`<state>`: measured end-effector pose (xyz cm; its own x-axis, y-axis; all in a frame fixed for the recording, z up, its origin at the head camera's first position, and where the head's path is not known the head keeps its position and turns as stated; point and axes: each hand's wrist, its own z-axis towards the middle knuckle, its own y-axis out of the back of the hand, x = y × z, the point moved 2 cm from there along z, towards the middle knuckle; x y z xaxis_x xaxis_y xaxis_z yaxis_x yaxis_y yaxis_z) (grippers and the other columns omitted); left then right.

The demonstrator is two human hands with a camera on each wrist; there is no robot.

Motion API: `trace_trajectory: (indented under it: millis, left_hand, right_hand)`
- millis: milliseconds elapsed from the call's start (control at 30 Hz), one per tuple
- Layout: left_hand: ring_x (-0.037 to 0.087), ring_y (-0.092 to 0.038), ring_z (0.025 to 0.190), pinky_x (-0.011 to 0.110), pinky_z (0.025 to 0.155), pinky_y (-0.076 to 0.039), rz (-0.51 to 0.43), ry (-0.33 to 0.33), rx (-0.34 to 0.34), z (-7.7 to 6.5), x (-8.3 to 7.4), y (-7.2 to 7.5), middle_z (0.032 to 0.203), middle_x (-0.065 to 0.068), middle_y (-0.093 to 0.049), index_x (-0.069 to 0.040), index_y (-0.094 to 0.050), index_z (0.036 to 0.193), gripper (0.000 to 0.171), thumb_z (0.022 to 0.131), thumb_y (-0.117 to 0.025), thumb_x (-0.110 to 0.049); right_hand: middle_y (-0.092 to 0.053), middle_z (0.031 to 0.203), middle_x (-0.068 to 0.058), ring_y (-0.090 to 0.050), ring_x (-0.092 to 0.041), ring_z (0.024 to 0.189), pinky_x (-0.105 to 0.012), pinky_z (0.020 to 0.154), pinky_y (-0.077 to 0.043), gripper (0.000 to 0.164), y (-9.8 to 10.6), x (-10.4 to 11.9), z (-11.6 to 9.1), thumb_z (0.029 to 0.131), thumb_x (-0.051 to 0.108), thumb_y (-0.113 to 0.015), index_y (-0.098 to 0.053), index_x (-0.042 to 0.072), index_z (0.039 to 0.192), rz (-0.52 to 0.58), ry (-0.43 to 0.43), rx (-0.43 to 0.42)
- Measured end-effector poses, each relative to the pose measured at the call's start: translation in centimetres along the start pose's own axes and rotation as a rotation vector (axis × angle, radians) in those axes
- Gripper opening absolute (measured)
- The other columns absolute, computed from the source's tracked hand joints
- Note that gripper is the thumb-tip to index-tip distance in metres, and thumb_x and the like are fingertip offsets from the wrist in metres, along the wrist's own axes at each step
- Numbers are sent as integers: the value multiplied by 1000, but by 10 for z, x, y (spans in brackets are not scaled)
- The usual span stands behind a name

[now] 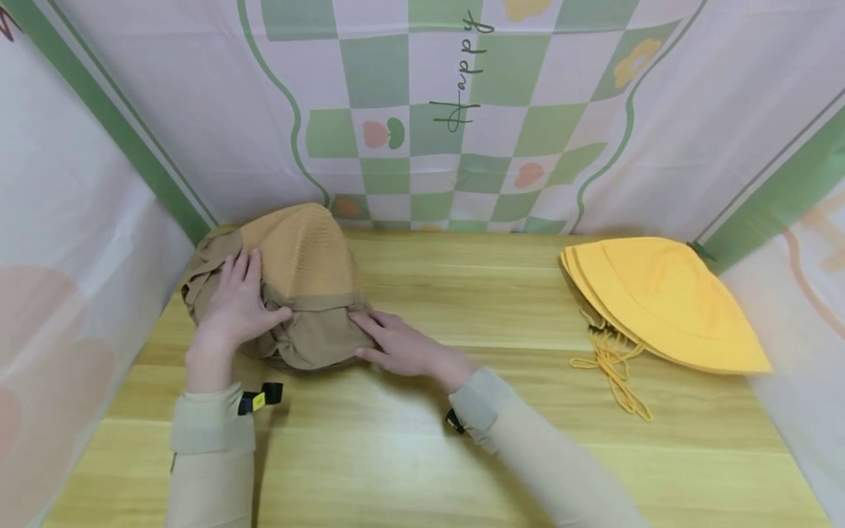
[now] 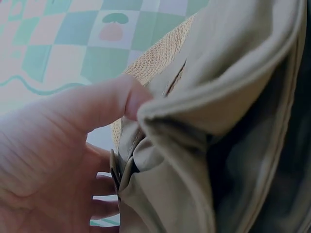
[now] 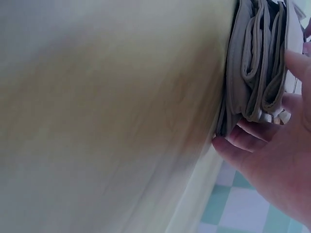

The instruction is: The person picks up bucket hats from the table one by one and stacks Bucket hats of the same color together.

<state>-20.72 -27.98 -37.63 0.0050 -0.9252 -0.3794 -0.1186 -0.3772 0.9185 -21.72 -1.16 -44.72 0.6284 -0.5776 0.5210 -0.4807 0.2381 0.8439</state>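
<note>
A stack of brown sun hats (image 1: 323,334) with a tan woven crown on top lies at the table's back left. My left hand (image 1: 234,304) rests on the stack's left side, its fingers stretched over the cloth and its thumb apart. In the left wrist view the thumb (image 2: 114,99) touches a folded brim (image 2: 228,92). My right hand (image 1: 405,345) holds the stack's right edge. In the right wrist view its fingers (image 3: 238,150) bend around the layered, folded brims (image 3: 255,63), low by the table. The fingers' far parts are partly hidden.
Several yellow bucket hats (image 1: 667,301) lie nested at the right of the wooden table (image 1: 370,455), their yellow cords (image 1: 614,370) trailing on the wood. A checked green-and-white cloth (image 1: 436,147) hangs along the back, with more cloth at both sides.
</note>
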Motion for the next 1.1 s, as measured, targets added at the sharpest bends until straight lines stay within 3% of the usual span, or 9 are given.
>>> trace_trajectory:
  millis: [200, 467, 600, 733, 900, 1000, 1100]
  left_hand:
    - [54, 7, 150, 65, 121, -5, -5, 21, -13, 0, 3, 2, 162, 35, 6, 6, 7, 157, 111, 89, -70, -37]
    - [55, 5, 149, 67, 120, -6, -39, -4, -43, -1, 2, 4, 162, 35, 5, 3, 6, 158, 102, 92, -64, -33]
    - [54, -10, 150, 66, 120, -13, -94, -24, -143, -2, -3, 6, 164, 32, -7, 0, -4, 160, 88, 94, -57, -28]
    - [49, -30, 145, 66, 114, -29, -140, -56, -328, 0, -12, 5, 162, 25, -27, -6, -25, 158, 72, 95, -56, -21]
    - [43, -49, 135, 61, 108, -41, -183, -191, -549, 4, -33, -3, 147, 22, -52, -3, -53, 142, 48, 95, -59, -12]
    - [41, -55, 130, 56, 110, -43, -202, -279, -587, 4, -49, -9, 139, 21, -59, -1, -59, 135, 42, 95, -62, -11]
    - [37, -58, 127, 51, 110, -44, -187, -344, -576, 4, -68, -19, 135, 18, -63, -4, -62, 132, 39, 94, -64, -14]
  right_hand:
    - [-20, 164, -25, -27, -39, 150, -49, 124, -26, 68, -3, 6, 5, 106, 41, -44, -14, 18, 162, -2, 4, -23]
    - [-21, 164, -24, -29, -38, 150, -48, 123, -28, 68, -4, 7, 5, 106, 44, -43, -13, 20, 162, -6, -13, -25]
    - [-20, 164, -23, -29, -39, 150, -48, 122, -29, 69, -2, 8, 2, 106, 47, -41, -12, 22, 162, -19, -22, -22]
    - [-23, 164, -21, -31, -36, 150, -47, 122, -30, 74, 1, 6, -2, 104, 51, -44, -11, 20, 162, -52, -21, -47]
    - [-31, 162, -19, -34, -34, 148, -48, 122, -29, 82, 9, -1, -11, 98, 55, -54, -17, 17, 161, -107, -20, -121]
    - [-35, 159, -21, -38, -37, 146, -51, 120, -31, 83, 17, -8, -21, 96, 53, -59, -23, 13, 160, -139, -16, -173]
    - [-39, 156, -22, -41, -38, 143, -53, 118, -34, 83, 27, -16, -33, 94, 50, -64, -28, 10, 157, -201, -26, -235]
